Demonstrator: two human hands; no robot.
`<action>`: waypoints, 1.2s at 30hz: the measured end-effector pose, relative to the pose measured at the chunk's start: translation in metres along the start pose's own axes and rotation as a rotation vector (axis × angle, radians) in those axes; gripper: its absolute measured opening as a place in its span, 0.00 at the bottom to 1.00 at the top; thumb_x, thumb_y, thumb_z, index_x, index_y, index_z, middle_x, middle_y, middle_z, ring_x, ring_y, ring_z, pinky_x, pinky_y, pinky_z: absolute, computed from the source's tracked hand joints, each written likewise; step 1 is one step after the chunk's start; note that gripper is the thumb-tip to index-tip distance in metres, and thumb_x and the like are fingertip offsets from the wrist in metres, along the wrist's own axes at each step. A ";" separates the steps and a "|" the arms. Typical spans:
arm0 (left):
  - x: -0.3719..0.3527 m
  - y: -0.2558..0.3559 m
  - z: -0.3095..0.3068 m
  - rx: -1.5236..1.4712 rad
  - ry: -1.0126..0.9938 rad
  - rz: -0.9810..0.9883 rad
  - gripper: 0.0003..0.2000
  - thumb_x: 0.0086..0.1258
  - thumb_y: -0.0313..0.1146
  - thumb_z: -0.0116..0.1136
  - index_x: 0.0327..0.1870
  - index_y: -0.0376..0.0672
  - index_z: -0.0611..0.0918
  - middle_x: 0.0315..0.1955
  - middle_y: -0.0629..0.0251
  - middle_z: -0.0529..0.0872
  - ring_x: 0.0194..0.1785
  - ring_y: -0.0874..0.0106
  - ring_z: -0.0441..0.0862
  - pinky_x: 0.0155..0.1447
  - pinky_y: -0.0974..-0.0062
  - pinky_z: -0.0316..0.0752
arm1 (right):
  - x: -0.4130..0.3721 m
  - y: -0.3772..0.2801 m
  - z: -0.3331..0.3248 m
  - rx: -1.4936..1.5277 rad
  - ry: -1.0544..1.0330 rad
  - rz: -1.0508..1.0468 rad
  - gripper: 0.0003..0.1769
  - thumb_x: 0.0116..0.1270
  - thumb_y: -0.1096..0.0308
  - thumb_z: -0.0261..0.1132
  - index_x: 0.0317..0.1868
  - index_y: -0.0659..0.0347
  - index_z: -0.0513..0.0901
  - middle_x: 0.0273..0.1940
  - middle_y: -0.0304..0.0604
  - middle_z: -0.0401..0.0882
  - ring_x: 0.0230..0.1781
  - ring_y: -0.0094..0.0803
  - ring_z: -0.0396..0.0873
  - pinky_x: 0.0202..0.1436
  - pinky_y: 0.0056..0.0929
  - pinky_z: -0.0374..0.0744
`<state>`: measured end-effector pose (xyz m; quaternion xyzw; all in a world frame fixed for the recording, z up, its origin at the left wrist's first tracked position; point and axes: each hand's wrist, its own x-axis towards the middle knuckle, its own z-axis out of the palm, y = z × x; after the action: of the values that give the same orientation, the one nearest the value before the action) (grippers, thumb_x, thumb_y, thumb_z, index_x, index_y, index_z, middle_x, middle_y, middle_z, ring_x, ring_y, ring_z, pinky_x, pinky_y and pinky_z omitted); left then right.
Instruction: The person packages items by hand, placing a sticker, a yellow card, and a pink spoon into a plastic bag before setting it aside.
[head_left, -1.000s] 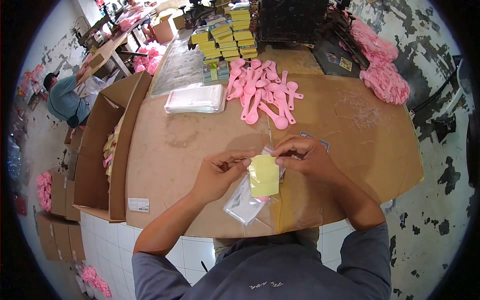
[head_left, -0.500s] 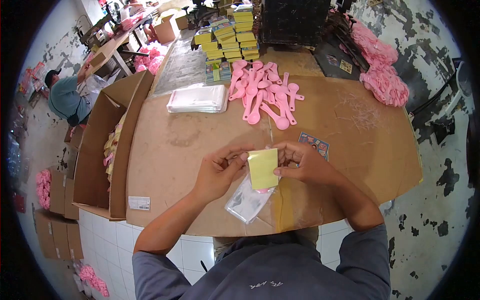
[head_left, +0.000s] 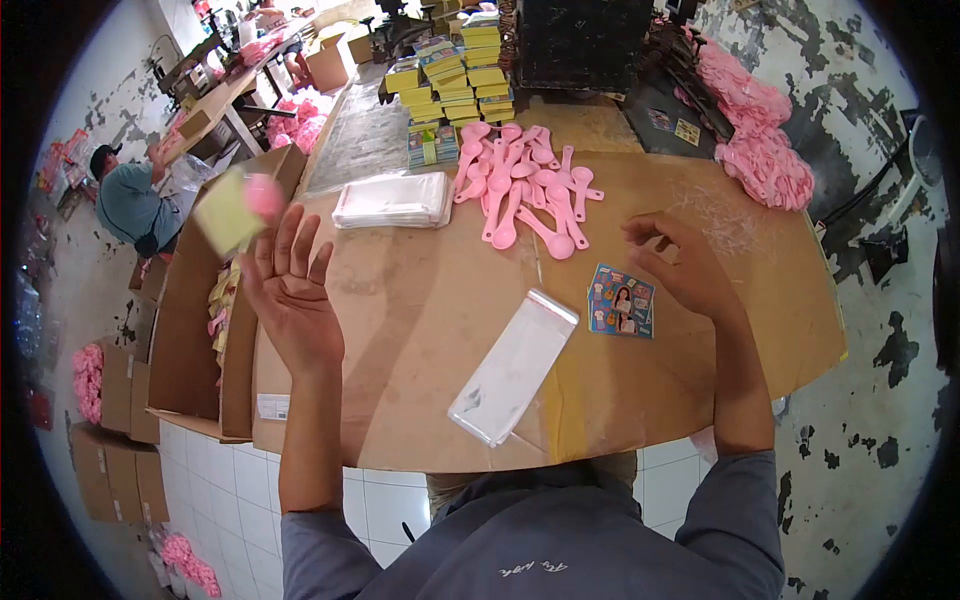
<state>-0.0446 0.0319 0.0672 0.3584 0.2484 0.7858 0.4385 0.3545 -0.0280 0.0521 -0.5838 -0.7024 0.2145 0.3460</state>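
At the table's (head_left: 400,300) left edge, the left hand (head_left: 303,305) is spread open beside a blurred packet (head_left: 228,215). The right hand (head_left: 685,268), half-open and empty, hangs near cards (head_left: 622,302).

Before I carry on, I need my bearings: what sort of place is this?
Probably a small packing workshop: pink spoons lie heaped on a cardboard-covered table, next to a pile of clear bags, with stacks of cards behind.
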 end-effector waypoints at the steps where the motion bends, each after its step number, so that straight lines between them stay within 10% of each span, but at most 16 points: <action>1: 0.001 -0.003 -0.001 0.019 -0.034 -0.023 0.17 0.83 0.44 0.52 0.58 0.39 0.80 0.50 0.60 0.85 0.46 0.69 0.87 0.49 0.68 0.83 | 0.000 0.007 -0.002 -0.053 0.021 0.028 0.20 0.67 0.62 0.72 0.56 0.62 0.84 0.50 0.46 0.84 0.50 0.36 0.83 0.54 0.34 0.79; 6: -0.044 -0.054 -0.013 0.789 -0.508 -0.427 0.14 0.74 0.43 0.66 0.48 0.41 0.88 0.39 0.67 0.85 0.37 0.75 0.83 0.42 0.73 0.77 | -0.009 0.018 0.003 -0.251 -0.233 -0.026 0.21 0.62 0.62 0.76 0.52 0.63 0.85 0.46 0.48 0.81 0.48 0.42 0.82 0.54 0.38 0.79; 11: -0.075 -0.072 0.003 1.137 -1.023 0.106 0.10 0.66 0.32 0.74 0.41 0.38 0.87 0.32 0.69 0.81 0.32 0.79 0.78 0.37 0.78 0.76 | -0.008 0.021 0.010 -0.150 -0.211 0.070 0.19 0.59 0.68 0.77 0.49 0.63 0.85 0.44 0.48 0.81 0.44 0.40 0.82 0.51 0.37 0.79; 23: -0.078 -0.073 -0.002 0.970 -0.895 -0.269 0.05 0.71 0.27 0.68 0.42 0.36 0.85 0.34 0.67 0.87 0.30 0.83 0.77 0.34 0.80 0.73 | -0.013 -0.018 0.032 0.200 -0.322 -0.157 0.09 0.66 0.73 0.69 0.46 0.63 0.87 0.40 0.44 0.85 0.41 0.34 0.81 0.48 0.34 0.79; 28: -0.071 -0.074 -0.010 0.398 -0.640 -0.593 0.09 0.75 0.23 0.61 0.52 0.35 0.80 0.39 0.61 0.89 0.40 0.76 0.86 0.43 0.76 0.82 | -0.012 -0.013 0.070 0.051 -0.307 -0.364 0.11 0.68 0.74 0.67 0.49 0.63 0.87 0.43 0.46 0.86 0.43 0.32 0.83 0.49 0.32 0.79; 36: -0.073 -0.055 0.002 0.275 -0.717 -0.714 0.19 0.74 0.21 0.63 0.63 0.35 0.73 0.41 0.55 0.91 0.44 0.70 0.90 0.49 0.73 0.85 | -0.013 -0.022 0.071 0.506 -0.027 0.004 0.14 0.70 0.74 0.68 0.55 0.65 0.84 0.45 0.42 0.86 0.48 0.23 0.82 0.52 0.28 0.81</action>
<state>0.0113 -0.0039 0.0047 0.5522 0.2901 0.3756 0.6854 0.2881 -0.0382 0.0171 -0.4772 -0.6298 0.3920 0.4712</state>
